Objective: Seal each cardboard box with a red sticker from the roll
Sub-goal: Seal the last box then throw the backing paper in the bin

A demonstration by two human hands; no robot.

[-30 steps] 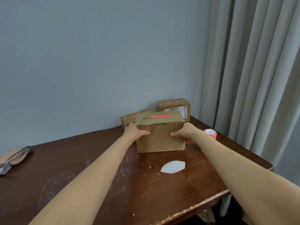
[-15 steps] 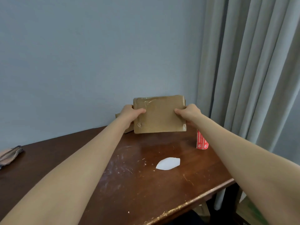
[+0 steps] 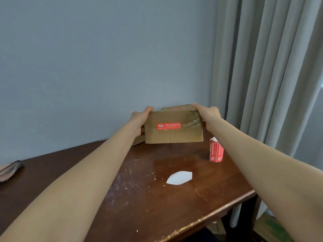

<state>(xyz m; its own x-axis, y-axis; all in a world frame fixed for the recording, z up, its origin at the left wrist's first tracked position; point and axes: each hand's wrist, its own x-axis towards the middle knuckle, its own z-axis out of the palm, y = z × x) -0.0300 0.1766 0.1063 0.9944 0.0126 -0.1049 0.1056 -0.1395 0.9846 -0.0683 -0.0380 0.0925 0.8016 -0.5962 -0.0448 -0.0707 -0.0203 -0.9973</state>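
At the far end of a dark wooden table (image 3: 157, 206), in front of a grey-blue wall (image 3: 104, 58): a brown cardboard box (image 3: 174, 135), gripped between two bare hands and tipped, taped face toward the camera. Across the seam of that face, left of centre, a red sticker (image 3: 168, 126) with white print, stuck flat.

Left hand (image 3: 139, 119) clamped on the box's left end, fingers curled over the upper left corner. Right hand (image 3: 208, 116) clamped on the right end, fingers curled over the upper right corner. Both forearms stretched out from the near corners of the view.

Lower edge of the box close to the tabletop; cannot tell whether touching it.

Directly behind the held box, the top of a second box (image 3: 178, 107), with a strip of red showing on it. By the lower left corner, under the left wrist, part of a third box (image 3: 138, 141).

To the right of the held box, below the right forearm, the roll of red stickers (image 3: 216, 151), standing on end on the table, apart from the box.

Nearer the camera, mid-table, a white scrap of paper (image 3: 179, 177), pointed at one end, lying flat among pale scratches. At the far left edge, a piece of cloth (image 3: 9, 169). On the right, pale grey curtains (image 3: 271, 75) hanging in folds.
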